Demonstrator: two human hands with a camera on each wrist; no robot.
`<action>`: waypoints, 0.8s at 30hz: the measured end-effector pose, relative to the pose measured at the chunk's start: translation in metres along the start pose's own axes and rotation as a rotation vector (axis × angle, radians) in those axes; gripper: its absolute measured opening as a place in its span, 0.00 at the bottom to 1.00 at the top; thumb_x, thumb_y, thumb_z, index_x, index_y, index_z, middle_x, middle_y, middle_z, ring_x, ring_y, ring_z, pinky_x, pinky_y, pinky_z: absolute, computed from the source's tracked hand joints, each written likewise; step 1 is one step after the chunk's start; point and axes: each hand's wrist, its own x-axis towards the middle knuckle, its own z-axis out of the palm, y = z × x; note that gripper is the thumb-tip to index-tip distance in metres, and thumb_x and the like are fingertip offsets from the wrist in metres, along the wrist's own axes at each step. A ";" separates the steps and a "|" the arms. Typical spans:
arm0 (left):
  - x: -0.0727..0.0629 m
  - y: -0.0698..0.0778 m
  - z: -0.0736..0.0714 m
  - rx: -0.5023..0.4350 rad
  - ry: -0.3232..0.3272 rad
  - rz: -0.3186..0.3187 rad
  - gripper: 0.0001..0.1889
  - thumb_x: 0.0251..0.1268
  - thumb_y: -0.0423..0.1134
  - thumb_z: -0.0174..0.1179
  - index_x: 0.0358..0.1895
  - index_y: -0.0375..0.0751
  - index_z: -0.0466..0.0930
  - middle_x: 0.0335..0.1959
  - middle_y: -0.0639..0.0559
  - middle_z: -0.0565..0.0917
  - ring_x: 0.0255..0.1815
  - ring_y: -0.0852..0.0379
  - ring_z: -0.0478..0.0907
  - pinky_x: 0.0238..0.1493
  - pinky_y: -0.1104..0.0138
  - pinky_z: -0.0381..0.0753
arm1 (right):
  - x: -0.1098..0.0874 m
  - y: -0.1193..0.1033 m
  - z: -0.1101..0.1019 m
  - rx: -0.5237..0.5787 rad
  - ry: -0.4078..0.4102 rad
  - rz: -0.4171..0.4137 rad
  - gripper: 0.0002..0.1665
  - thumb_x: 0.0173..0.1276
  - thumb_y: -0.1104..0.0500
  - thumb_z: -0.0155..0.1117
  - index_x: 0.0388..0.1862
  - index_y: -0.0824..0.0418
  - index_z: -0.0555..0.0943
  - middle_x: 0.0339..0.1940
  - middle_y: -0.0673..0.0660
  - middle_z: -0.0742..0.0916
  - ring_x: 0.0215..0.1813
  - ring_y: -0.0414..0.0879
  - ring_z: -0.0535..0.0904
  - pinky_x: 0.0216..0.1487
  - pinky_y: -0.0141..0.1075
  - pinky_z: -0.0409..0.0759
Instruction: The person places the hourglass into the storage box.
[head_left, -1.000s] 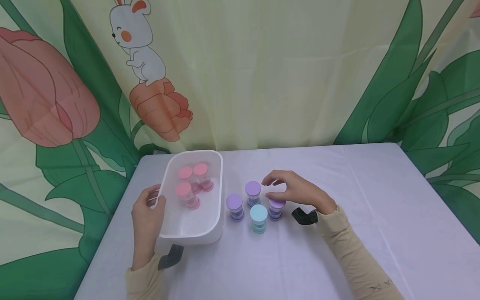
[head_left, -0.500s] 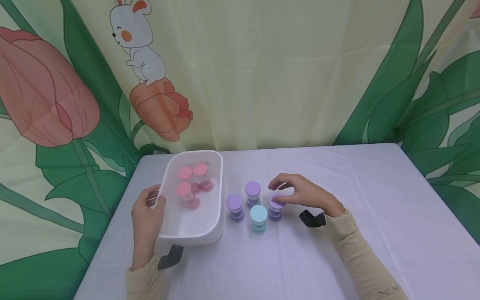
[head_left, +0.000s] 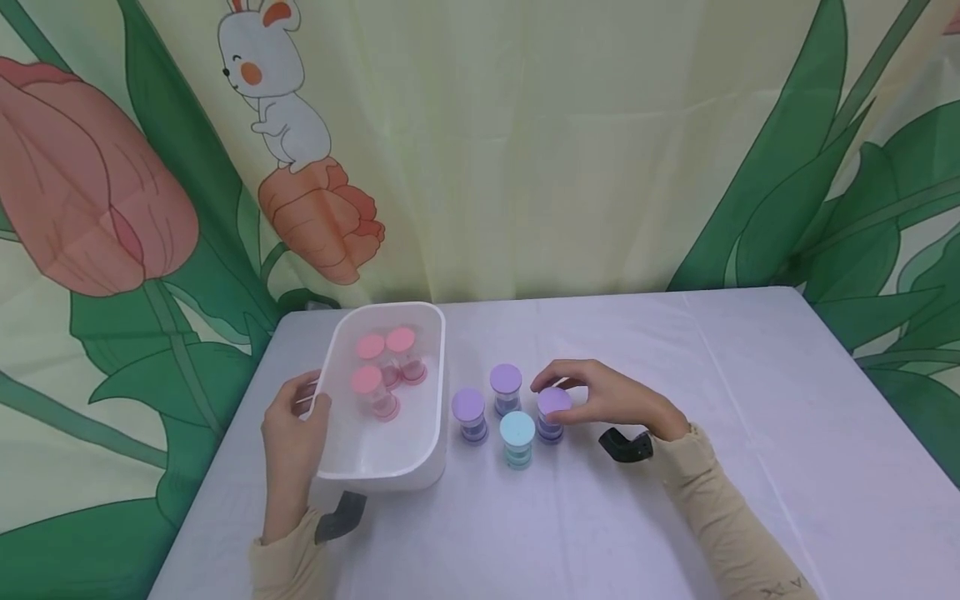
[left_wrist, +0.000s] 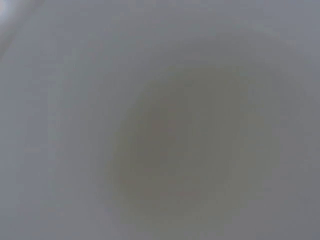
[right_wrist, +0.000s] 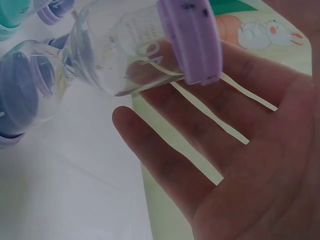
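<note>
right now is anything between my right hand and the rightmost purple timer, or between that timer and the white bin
Nothing visible separates your right hand from the rightmost purple timer. Toward the white bin stand the middle purple timer and left purple timer, with the blue timer nearer you.

Left of centre in the lower half of the head view, we see a white tub [head_left: 375, 446], rounded at the corners and open on top. Below and right of centre, our clear hourglass [head_left: 553, 402], purple-capped, stands upright, bluish-purple sand in its lower bulb.
</note>
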 end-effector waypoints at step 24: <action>0.003 -0.004 0.001 0.025 0.007 0.013 0.22 0.72 0.39 0.49 0.67 0.41 0.73 0.61 0.36 0.78 0.59 0.38 0.77 0.51 0.43 0.82 | -0.002 0.000 0.005 -0.049 -0.013 0.016 0.27 0.59 0.47 0.75 0.55 0.55 0.81 0.51 0.47 0.86 0.53 0.40 0.78 0.58 0.45 0.79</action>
